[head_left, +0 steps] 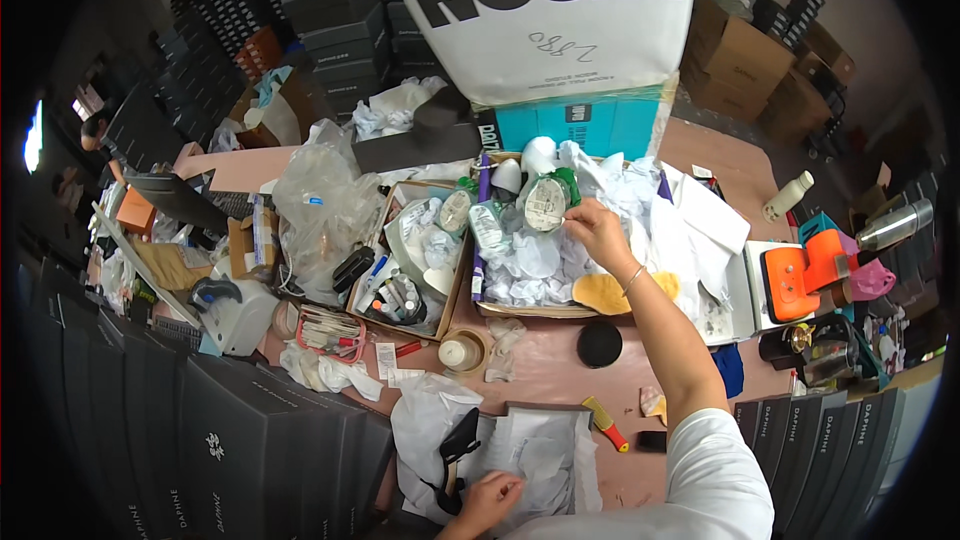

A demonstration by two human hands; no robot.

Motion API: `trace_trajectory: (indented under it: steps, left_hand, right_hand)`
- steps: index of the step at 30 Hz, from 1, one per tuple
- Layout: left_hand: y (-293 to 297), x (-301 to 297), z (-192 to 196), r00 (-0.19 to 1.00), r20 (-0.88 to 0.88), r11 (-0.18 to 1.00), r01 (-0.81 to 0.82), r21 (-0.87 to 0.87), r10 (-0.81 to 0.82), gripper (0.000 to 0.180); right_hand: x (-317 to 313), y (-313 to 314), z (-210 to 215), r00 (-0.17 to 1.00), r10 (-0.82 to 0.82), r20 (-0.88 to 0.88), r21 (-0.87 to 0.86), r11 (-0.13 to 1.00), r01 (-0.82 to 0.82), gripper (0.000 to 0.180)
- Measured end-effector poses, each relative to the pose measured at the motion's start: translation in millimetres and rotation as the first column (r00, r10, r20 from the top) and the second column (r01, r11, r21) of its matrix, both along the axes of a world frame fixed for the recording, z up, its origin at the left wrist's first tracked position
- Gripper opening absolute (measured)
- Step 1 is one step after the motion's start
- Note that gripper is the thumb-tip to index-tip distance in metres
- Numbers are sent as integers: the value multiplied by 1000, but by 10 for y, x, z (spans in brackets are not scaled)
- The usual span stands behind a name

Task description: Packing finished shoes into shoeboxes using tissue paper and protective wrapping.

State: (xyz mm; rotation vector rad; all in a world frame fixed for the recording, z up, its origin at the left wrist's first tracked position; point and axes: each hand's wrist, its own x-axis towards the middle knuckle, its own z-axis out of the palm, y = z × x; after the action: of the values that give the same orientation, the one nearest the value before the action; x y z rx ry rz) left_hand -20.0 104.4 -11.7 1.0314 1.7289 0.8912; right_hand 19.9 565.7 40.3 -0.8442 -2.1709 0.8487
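Head view: right hand (597,232), grip pinched nearly together at the edge of a round pale-faced item (545,204) in the crowded carton (530,311); clamped or merely touching, cannot tell. Left hand (488,502), fingers curled, hold unclear, at black sandal (458,452) on white paper (425,412). Risks: hasty tug could tip the item into crumpled paper (540,258); careless left wrist could scuff the sandal.

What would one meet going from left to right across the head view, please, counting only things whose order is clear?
Grey machine → red basket → black sandal → right hand → orange and silver tool.
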Motion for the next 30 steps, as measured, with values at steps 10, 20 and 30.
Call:
trace_trajectory:
  steps: [10, 20, 30]
  left_hand:
    - [3198, -1504, 608, 806, -528, 931, -77, 356, 268, 73]
    - [3821, -2067, -46, 603, -574, 776, -127, 618, 555, 28]
    - [2380, 753, 979, 789, 333, 852, 514, 102, -516, 33]
  right_hand:
    - [465, -210, -603, 998, -66, 2, -118, 991, 66, 11]
    - [520, -296, -549, 1000, 31, -4, -161, 986, -31, 24]
    - [1821, -2560, 81, 760, -389, -521, -742, 646, -178, 31]
